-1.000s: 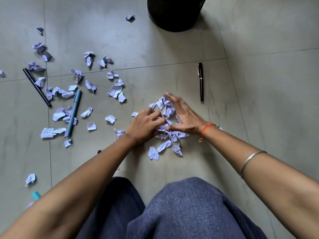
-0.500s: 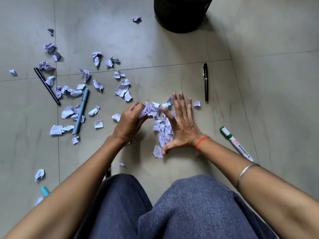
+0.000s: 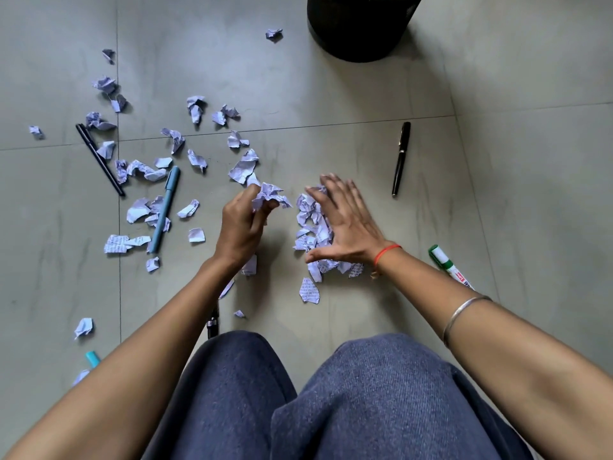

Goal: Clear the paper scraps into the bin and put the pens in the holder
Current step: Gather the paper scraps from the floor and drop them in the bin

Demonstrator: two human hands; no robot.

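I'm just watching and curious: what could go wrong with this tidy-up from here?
The left hand pinches only a small wad of scraps, so bits may drop on the way to the bin. The right hand, fingers spread over the pile, could scatter pieces instead of gathering them. The teal pen lies among scraps and might get scooped up with them.

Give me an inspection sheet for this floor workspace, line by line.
Surface: grey tiled floor, dark grout lines.
Job's things: paper scraps scattered left; gathered pile at centre; black bin at the top edge; teal pen, thin black pen, black capped pen, green-capped marker lying flat. No pen holder seen.
Clutter: nothing seen beyond the job's things.
Hands: left hand pinches a crumpled scrap; right hand spread open over the pile.
Cables: nothing seen.
Surroundings: person's knees in blue fabric.
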